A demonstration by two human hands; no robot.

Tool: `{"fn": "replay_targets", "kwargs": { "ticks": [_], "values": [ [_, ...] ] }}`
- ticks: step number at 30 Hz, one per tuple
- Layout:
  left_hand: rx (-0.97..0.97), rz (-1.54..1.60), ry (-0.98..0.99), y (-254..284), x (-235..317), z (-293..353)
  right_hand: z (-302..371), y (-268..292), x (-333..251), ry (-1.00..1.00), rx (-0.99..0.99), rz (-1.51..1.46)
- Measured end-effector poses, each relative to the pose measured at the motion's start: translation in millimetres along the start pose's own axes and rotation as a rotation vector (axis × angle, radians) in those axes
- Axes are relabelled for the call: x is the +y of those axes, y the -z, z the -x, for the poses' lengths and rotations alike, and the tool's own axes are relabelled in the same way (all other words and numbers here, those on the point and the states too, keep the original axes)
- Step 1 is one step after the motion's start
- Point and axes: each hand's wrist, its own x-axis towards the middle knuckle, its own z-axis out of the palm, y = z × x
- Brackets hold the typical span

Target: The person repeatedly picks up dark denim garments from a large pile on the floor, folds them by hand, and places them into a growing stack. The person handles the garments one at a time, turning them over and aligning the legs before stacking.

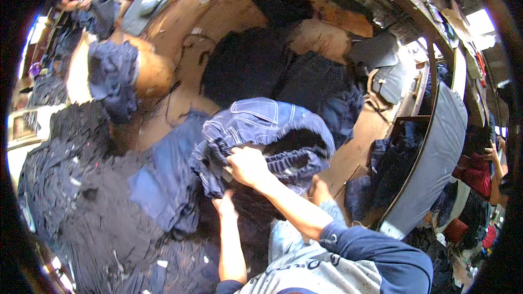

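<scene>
A pair of blue denim pants (256,114) with pale stitching, a back pocket and a gathered elastic waistband is bunched up before me. Its waist opening faces toward me. My right hand (248,166) is closed around a fold of the denim beside the waistband. Lower down, my left hand (224,205) grips the hanging edge of the same pants, its fingertips partly hidden by the cloth. Just left of them spreads another piece of blue denim (169,174), lying over the dark heap.
A large pile of dark garments (98,201) fills the left side. Black cloth heaps (245,65) lie ahead on the brown floor (180,16). To the right stands a long grey padded board (436,152). A bundle of denim (114,71) rests at the upper left. Other people work at the edges.
</scene>
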Motion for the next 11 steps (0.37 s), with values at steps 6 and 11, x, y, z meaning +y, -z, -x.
{"fn": "replay_targets", "kwargs": {
  "ticks": [6, 11],
  "values": [
    [-0.121, 0.180, -0.207, 192, 72, 105, 84, 31, -177, 0.139, -0.185, -0.260],
    [0.250, 0.164, -0.376, 349, 68, 286, 189, 60, -263, 0.373, -0.527, -0.848]
  ]
}}
